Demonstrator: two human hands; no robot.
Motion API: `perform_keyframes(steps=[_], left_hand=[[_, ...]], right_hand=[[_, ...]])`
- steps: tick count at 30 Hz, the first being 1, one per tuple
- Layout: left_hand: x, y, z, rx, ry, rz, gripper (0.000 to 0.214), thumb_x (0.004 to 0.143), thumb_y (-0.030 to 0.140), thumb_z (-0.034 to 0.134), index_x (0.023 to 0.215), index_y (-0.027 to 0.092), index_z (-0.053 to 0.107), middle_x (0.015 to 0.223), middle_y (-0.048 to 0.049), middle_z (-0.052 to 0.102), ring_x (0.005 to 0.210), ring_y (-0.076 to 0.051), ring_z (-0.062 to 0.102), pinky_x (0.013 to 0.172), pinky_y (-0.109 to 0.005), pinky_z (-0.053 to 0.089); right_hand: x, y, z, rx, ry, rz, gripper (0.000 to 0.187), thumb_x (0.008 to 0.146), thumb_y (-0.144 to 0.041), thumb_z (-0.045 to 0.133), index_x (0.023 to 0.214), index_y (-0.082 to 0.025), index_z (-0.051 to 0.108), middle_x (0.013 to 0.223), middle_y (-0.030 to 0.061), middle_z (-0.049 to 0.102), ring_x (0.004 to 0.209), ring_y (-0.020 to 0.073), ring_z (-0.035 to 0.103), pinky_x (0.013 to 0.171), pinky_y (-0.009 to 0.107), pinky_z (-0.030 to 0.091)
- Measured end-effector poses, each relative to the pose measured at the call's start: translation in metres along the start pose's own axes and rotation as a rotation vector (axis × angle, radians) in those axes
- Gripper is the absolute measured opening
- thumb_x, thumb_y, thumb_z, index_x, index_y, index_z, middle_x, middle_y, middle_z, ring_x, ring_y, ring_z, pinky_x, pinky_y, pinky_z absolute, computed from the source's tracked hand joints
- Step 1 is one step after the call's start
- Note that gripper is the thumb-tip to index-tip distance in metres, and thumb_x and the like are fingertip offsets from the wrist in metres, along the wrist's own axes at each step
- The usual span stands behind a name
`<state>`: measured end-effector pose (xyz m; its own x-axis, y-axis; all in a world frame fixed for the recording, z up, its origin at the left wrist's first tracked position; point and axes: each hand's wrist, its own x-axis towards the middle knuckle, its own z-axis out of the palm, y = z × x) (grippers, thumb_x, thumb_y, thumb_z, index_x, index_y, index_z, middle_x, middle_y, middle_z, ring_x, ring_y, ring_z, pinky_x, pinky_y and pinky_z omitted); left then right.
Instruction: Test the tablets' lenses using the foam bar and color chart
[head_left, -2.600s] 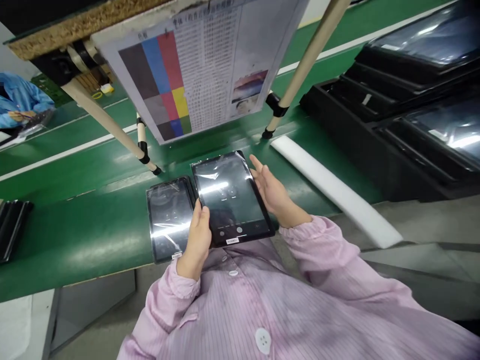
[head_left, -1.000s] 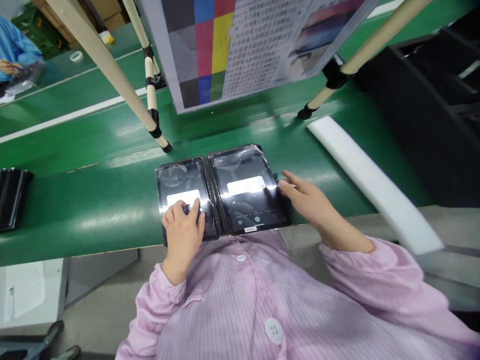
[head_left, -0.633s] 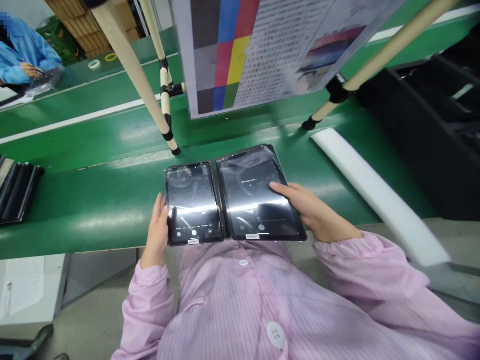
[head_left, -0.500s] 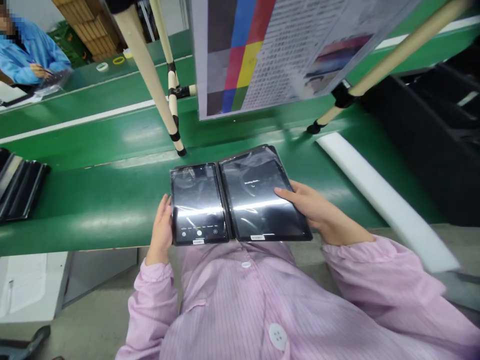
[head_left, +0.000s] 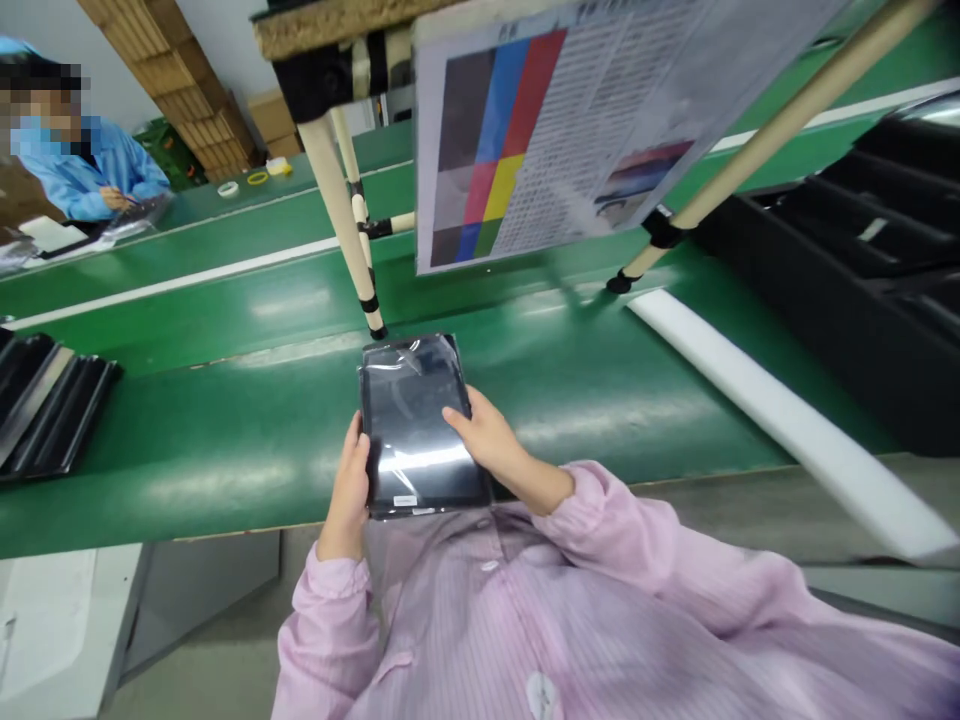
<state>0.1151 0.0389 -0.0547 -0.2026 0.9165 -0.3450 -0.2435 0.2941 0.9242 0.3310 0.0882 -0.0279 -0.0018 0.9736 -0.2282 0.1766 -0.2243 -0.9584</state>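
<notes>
Two tablets lie stacked in front of me near the bench edge. The upper tablet (head_left: 421,415), in shiny clear film, has a dark screen and a small white label at its lower end. Of the lower tablet (head_left: 424,511), only slim strips show along the edges. My left hand (head_left: 351,490) grips the stack by its left side, thumb at the edge and the other fingers mostly hidden. At the right edge my right hand (head_left: 491,435) holds the upper tablet, its thumb resting on the screen. Whether its hidden fingers also reach the lower one I cannot tell.
Several dark tablets (head_left: 52,405) lean together on the green bench (head_left: 225,440) at left. A long white foam strip (head_left: 780,410) lies at right beside a black bin (head_left: 810,300). A pipe stand (head_left: 337,200) carries a printed colour chart (head_left: 540,140). A co-worker (head_left: 97,170) sits across the bench.
My right hand has carried its tablet leftward onto the one in my left hand; they were side by side before. The screen with the loading text is now dark. The view has shifted slightly.
</notes>
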Motion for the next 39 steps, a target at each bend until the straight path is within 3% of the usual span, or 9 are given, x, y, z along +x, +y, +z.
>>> perform_keyframes(steps=[4,10,18,22,26,29,31,34,39], left_hand=[[0.001,0.006,0.001,0.035,-0.042,-0.043,0.078,0.086,0.047,0.067,0.155,0.026,0.037,0.155,-0.0093,0.049,0.132,-0.027,0.058,0.109,-0.041,0.048],[-0.01,0.01,0.023,0.121,-0.113,-0.011,0.087,0.085,0.052,0.065,0.159,0.035,0.023,0.162,-0.0036,0.038,0.137,-0.025,0.054,0.106,-0.035,0.051],[-0.024,0.007,0.073,0.2,-0.01,0.05,0.069,0.087,0.044,0.061,0.15,0.035,0.037,0.16,-0.0042,0.043,0.14,-0.026,0.049,0.106,-0.036,0.05],[-0.024,0.001,0.09,0.209,-0.114,0.067,0.07,0.083,0.047,0.064,0.147,0.034,0.039,0.158,-0.0075,0.043,0.141,-0.031,0.048,0.106,-0.041,0.051],[0.01,0.012,0.119,0.421,-0.259,0.284,0.082,0.083,0.057,0.058,0.153,0.029,0.027,0.134,-0.0133,0.057,0.124,-0.034,0.06,0.101,-0.051,0.052],[0.051,0.03,0.166,0.586,-0.321,0.389,0.078,0.087,0.056,0.055,0.153,0.028,0.027,0.135,-0.0126,0.054,0.129,-0.032,0.055,0.11,-0.055,0.043],[0.075,0.039,0.201,0.645,-0.353,0.437,0.058,0.088,0.05,0.057,0.14,0.026,0.048,0.142,-0.0109,0.05,0.141,-0.029,0.043,0.12,-0.05,0.029],[0.098,0.045,0.241,0.725,-0.389,0.498,0.037,0.089,0.041,0.058,0.122,0.024,0.062,0.134,-0.0091,0.058,0.134,-0.026,0.049,0.119,-0.045,0.031],[0.114,0.043,0.264,0.83,-0.368,0.586,0.028,0.092,0.036,0.057,0.112,0.018,0.064,0.119,-0.0096,0.063,0.118,-0.025,0.058,0.109,-0.049,0.042]], right_hand=[[0.007,0.01,0.003,-0.032,0.024,-0.022,0.058,0.075,-0.041,0.07,0.128,-0.019,0.06,0.139,0.0137,0.048,0.143,0.0309,0.033,0.126,0.048,0.02],[-0.003,0.001,-0.012,0.093,0.011,-0.057,0.067,0.079,-0.038,0.069,0.141,-0.018,0.052,0.147,0.0116,0.048,0.138,0.0259,0.044,0.121,0.041,0.029],[-0.02,-0.011,-0.07,0.301,0.091,0.056,0.081,0.074,-0.04,0.077,0.147,-0.019,0.047,0.152,0.0122,0.04,0.142,0.0258,0.04,0.124,0.041,0.024],[-0.028,-0.012,-0.112,0.497,-0.027,0.2,0.1,0.06,-0.042,0.084,0.147,-0.019,0.041,0.138,0.0169,0.053,0.115,0.0305,0.062,0.101,0.051,0.05],[-0.041,0.0,-0.141,0.682,-0.071,0.246,0.083,0.056,-0.038,0.079,0.131,-0.021,0.048,0.108,0.0086,0.067,0.082,0.0223,0.068,0.074,0.04,0.058],[-0.045,0.013,-0.149,0.723,0.004,0.234,0.086,0.056,-0.036,0.077,0.134,-0.023,0.044,0.106,0.0064,0.067,0.078,0.0203,0.067,0.072,0.038,0.058],[-0.042,0.02,-0.151,0.706,0.058,0.209,0.091,0.055,-0.033,0.079,0.138,-0.024,0.041,0.11,0.0066,0.067,0.081,0.0209,0.068,0.075,0.039,0.058],[-0.033,0.023,-0.155,0.635,0.144,0.166,0.096,0.059,-0.033,0.077,0.145,-0.024,0.035,0.121,0.009,0.064,0.092,0.0231,0.068,0.082,0.041,0.058],[-0.013,0.023,-0.163,0.356,0.291,0.111,0.102,0.069,-0.041,0.074,0.156,-0.019,0.025,0.142,0.0147,0.047,0.13,0.0279,0.052,0.114,0.045,0.04]])
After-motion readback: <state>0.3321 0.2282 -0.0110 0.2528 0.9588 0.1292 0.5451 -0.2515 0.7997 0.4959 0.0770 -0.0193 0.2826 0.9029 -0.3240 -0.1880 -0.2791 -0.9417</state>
